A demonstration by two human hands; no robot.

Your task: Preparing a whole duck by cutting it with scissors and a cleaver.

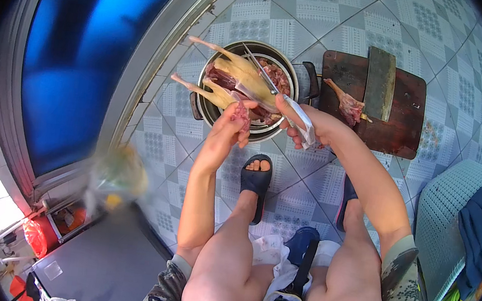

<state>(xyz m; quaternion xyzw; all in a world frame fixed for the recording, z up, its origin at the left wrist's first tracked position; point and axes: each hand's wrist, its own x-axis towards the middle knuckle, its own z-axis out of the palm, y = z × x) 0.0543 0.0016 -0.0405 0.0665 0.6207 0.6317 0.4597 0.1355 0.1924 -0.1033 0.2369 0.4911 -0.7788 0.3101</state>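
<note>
My left hand (221,133) pinches a strip of raw red poultry flesh (240,117), at the near edge of a metal pot (288,67). In my right hand (291,111) is a pair of scissors (267,79) with pale handles; the long blades point up and left over the pot, somewhat parted. A plucked, cut-open poultry carcass (242,72) with yellowish skin rests on the pot, its two legs sticking out past the left rim. Chopped raw meat (277,77) lies inside the pot, beyond the blades. Part of the carcass is hidden behind my hands.
Right of the pot, a dark wooden cutting board (398,118) holds a broad cleaver (380,86) and a raw poultry piece (350,107). A perforated plastic basket (447,198) with cloth stands at right. At left are a door (71,88), a blurred plastic bag (122,171) and a dark flat-topped cabinet (98,250).
</note>
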